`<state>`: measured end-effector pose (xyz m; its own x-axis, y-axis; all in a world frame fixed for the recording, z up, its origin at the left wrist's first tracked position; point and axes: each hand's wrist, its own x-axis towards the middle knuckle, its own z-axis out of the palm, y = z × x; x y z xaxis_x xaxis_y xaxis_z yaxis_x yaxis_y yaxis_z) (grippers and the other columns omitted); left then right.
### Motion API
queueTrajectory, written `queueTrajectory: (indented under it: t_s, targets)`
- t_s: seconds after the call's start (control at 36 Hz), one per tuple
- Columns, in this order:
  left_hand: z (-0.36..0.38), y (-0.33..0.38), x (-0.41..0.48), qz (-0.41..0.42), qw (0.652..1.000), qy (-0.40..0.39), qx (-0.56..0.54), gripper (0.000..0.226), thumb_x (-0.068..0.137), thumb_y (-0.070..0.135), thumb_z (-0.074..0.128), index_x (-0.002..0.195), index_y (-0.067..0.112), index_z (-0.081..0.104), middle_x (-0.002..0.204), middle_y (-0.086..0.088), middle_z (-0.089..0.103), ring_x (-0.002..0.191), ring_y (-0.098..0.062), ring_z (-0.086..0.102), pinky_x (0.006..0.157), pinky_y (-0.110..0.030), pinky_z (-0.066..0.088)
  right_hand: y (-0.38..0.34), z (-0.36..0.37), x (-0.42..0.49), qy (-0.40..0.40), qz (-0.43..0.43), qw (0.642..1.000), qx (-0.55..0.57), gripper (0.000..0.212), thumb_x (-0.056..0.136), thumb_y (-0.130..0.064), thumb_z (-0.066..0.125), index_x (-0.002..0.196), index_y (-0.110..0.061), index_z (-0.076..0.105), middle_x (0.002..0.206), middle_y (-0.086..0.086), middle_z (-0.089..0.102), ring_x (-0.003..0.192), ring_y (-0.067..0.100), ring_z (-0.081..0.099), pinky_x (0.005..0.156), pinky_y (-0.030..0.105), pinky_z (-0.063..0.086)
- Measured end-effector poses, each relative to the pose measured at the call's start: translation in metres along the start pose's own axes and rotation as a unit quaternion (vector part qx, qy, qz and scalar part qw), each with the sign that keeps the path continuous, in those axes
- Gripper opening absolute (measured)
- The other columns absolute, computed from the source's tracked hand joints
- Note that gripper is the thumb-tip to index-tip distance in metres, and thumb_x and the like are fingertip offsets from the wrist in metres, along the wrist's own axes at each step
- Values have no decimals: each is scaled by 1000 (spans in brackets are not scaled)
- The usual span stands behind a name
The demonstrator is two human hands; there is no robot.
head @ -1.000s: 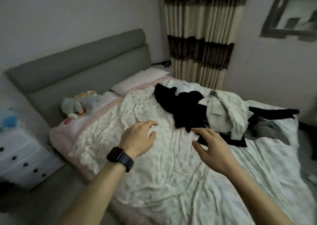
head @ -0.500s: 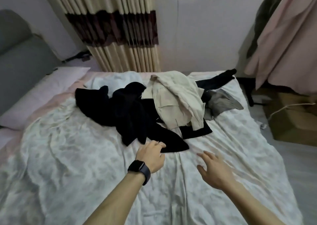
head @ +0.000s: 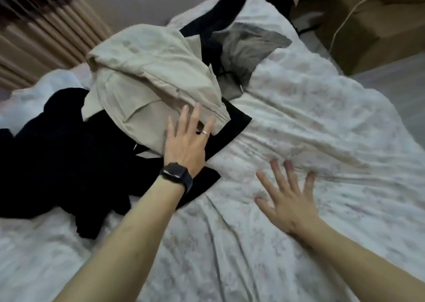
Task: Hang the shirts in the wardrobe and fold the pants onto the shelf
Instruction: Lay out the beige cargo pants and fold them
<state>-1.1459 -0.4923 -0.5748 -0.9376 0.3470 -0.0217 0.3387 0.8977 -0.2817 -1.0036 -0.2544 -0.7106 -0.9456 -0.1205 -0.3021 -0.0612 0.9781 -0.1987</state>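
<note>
Our left hand (head: 186, 140), fingers spread, is at the near edge of the beige garment (head: 149, 71) lying on the black clothes (head: 53, 150); our right hand (head: 287, 196) is spread above the bed (head: 322, 122). We should grip the beige piece alone and lift it clear.

Dim, flat and greyish, with soft shadows, motion blur on the curtain (head: 46, 32) and right hand (head: 289, 200), black clothes (head: 57, 152) lost to darkness, wide-angle bending toward edges.
</note>
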Motion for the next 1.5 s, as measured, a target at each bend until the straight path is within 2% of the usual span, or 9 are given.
queueTrajectory:
  t_s: [0.11,0.22,0.42,0.58,0.72,0.89,1.14,1.33,1.5]
  targets:
    - [21,-6,49,87,987,-27,131,86,92,16,45,158,36,-8,167,-11,-8,154,-32,-5,117,-65,-5,5,18,3,13,-11,1000,23,70,97,-75,15,158,-46,-4,169,-5,-14,156,28,-12,113,75,-9]
    - [23,-1,69,63,993,-60,84,46,104,22,38,150,28,38,133,-11,49,135,-31,38,118,-59,13,11,21,5,-5,4,999,32,68,97,-76,12,156,-50,-10,167,-7,-21,154,26,-21,112,72,-16]
    - [-63,-2,86,35,998,-17,-54,31,105,31,41,134,33,53,109,-5,61,104,-32,59,73,-39,36,14,5,10,-149,32,988,19,72,88,-79,1,144,-52,-36,154,-6,-47,140,27,-46,104,73,-25]
    - [-193,-62,66,-44,984,59,-159,21,95,48,48,113,40,58,92,-6,69,88,-39,64,67,-38,45,-10,-96,11,-333,60,936,96,98,80,-92,28,159,-43,-3,167,3,-22,153,39,-15,115,73,-5]
    - [-333,-101,35,-96,965,142,-197,26,88,61,44,104,45,55,75,7,60,86,-32,65,65,-34,41,-74,-210,-21,-150,22,900,409,129,62,-101,45,162,-32,0,169,-3,8,155,20,11,123,44,20]
    - [-456,-113,-11,-108,942,200,-246,21,91,54,47,107,44,56,92,0,71,95,-32,64,74,-37,50,-138,-332,-64,122,-8,764,633,72,65,-73,78,127,-51,50,121,-28,64,108,-5,61,85,17,50]
    - [-596,-175,-126,-153,873,296,-356,29,95,58,52,84,32,58,82,2,67,88,-27,63,80,-42,52,-102,-552,-144,373,11,771,517,11,87,-37,73,92,-41,64,82,-21,70,81,3,64,70,21,48]
    - [-663,-216,-170,-205,802,371,-420,31,101,38,55,77,19,53,71,8,51,69,-13,49,55,-9,34,-102,-742,-199,475,-56,845,239,32,92,-48,67,105,-19,75,104,12,73,95,39,62,75,40,49]
    - [-735,-219,-184,-228,746,469,-414,40,102,34,55,68,17,45,66,-3,48,69,-24,43,64,-35,31,-134,-843,-247,555,-73,778,286,37,91,-54,60,105,-21,68,95,7,72,86,32,66,73,47,56]
